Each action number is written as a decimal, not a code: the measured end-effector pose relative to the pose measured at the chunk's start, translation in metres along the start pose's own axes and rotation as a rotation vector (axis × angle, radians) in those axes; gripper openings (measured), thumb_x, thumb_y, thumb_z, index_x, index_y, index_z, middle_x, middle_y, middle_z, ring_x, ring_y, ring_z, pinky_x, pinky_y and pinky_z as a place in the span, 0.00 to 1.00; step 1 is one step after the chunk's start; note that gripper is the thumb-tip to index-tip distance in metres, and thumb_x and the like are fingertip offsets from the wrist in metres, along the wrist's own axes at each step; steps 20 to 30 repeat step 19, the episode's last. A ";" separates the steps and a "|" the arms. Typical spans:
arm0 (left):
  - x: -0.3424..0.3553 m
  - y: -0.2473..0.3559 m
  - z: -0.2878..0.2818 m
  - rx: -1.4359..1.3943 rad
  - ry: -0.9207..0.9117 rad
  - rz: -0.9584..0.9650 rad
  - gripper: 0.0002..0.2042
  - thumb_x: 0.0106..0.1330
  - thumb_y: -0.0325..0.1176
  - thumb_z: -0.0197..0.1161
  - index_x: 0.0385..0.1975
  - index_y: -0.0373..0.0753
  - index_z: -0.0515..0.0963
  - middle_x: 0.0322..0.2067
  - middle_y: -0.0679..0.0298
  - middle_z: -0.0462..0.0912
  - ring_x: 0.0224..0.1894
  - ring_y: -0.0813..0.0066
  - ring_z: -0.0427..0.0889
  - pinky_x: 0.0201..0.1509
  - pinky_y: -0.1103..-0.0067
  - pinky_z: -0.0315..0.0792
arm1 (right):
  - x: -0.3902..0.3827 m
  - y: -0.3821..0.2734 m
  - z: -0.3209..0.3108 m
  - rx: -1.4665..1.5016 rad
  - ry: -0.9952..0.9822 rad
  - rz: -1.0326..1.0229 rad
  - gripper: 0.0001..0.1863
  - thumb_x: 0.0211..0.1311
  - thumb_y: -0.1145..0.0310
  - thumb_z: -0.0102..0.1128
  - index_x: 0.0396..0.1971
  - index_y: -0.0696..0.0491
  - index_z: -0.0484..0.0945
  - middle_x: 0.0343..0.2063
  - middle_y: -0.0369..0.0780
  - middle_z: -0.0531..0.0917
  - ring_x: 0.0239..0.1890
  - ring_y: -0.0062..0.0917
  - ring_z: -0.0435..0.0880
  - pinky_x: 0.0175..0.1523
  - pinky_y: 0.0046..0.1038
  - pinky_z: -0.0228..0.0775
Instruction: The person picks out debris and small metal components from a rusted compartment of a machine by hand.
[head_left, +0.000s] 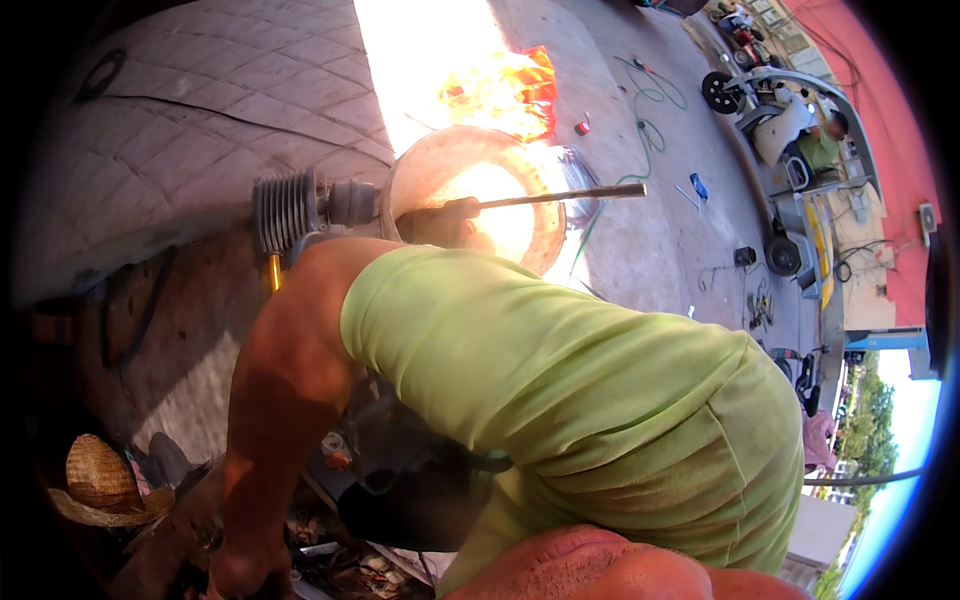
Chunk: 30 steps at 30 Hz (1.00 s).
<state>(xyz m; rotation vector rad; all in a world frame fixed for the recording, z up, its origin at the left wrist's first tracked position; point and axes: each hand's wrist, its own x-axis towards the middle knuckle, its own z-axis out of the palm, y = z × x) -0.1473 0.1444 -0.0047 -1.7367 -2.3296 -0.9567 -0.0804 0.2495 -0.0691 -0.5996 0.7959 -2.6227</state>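
A bare arm in a lime-green sleeve (560, 350) crosses the middle of the head view; it appears to be my right arm. Its elbow bends at the left, and my right hand (245, 570) reaches low over dark, cluttered debris (380, 570). Shadow and the lower edge hide its fingers and anything in them. My left hand does not show. Beyond the sleeve stands a round, sunlit bucket (400, 175), with a long stick-like handle (600, 192) lying across its rim; glare blurs its brown inner end. Beside the bucket is a grey ribbed machine part (285, 215).
A woven straw hat (105, 475) lies lower left. Orange plastic sheeting (538, 90) lies past the bucket. A black cable (250, 122) and green hose (650, 140) cross the paving. At the right, a person (822, 150) sits in a small grey vehicle (775, 200).
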 end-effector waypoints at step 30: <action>-0.009 0.019 0.026 -0.192 -0.167 0.017 0.13 0.69 0.39 0.61 0.36 0.33 0.81 0.33 0.54 0.83 0.34 0.60 0.80 0.39 0.67 0.75 | 0.083 -0.015 -0.111 -1.303 -0.774 -0.860 0.07 0.61 0.65 0.58 0.38 0.47 0.74 0.23 0.33 0.74 0.24 0.23 0.74 0.30 0.28 0.65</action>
